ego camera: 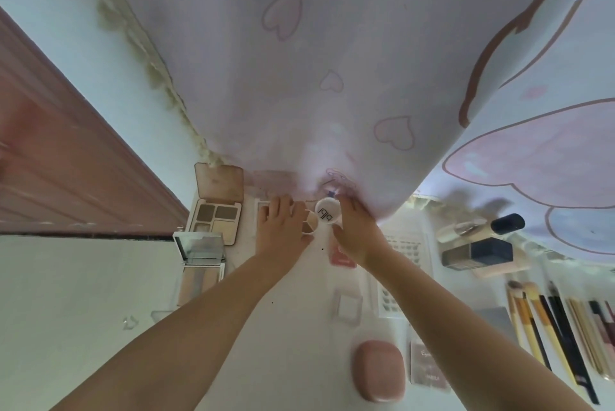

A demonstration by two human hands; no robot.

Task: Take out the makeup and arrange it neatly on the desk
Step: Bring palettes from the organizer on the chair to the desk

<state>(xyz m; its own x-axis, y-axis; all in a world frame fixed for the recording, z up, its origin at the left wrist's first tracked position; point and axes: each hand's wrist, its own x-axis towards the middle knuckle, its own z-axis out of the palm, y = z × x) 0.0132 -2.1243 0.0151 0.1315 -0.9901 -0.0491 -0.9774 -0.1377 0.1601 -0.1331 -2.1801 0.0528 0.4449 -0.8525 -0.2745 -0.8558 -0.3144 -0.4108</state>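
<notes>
A small round white compact stands open near the desk's back edge. My right hand grips its lid, which bears dark letters. My left hand holds the compact's base, where beige powder shows. Left of the hands lie an open brown eyeshadow palette and an open mirrored palette. A pale flat palette peeks out from under my left fingers.
A pink printed curtain hangs over the desk's back. To the right lie foundation bottles, a row of brushes, a white lash tray, a pink oval case, a small clear box and a red packet.
</notes>
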